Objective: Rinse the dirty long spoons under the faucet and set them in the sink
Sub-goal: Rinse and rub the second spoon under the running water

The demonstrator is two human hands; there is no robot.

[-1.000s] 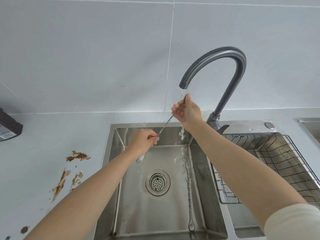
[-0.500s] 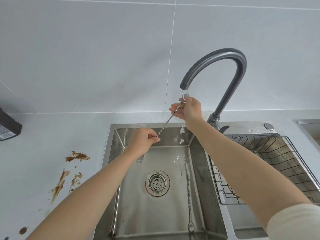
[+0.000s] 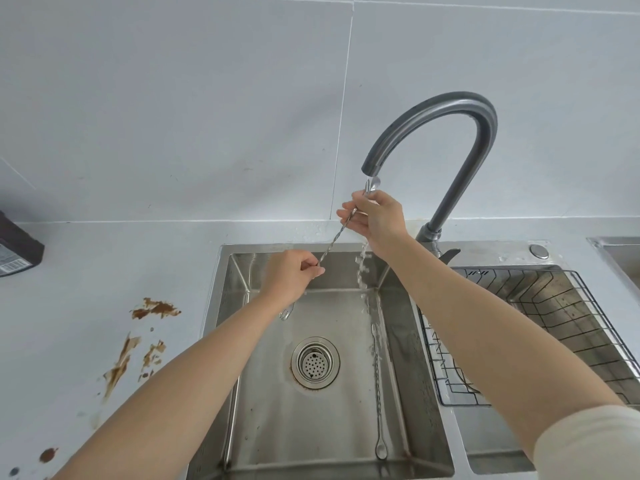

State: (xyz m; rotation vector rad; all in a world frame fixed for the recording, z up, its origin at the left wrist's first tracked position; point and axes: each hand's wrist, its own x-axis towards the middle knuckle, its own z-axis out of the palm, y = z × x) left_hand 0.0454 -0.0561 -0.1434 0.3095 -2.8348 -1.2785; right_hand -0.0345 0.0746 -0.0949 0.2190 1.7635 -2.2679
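A long twisted metal spoon (image 3: 332, 240) slants across the back of the steel sink (image 3: 429, 410). My right hand (image 3: 375, 218) pinches its upper end, and the bowl pokes out above my fingers right under the grey faucet (image 3: 450, 109) spout. My left hand (image 3: 294, 275) grips the lower part of the handle, and a forked tip shows below that hand. Water runs over the bowl and my right hand and falls into the sink. A second long spoon (image 3: 377, 393) lies flat along the right side of the sink floor.
A round drain strainer (image 3: 315, 362) sits mid-sink. A black wire rack (image 3: 540, 334) fills the basin to the right. Brown smears (image 3: 138, 334) stain the white counter on the left, near a dark box (image 3: 17, 249) at the wall.
My right hand has slid up the spoon, and the bowl now sticks out above my fingers into the stream. My left hand has stayed in place.
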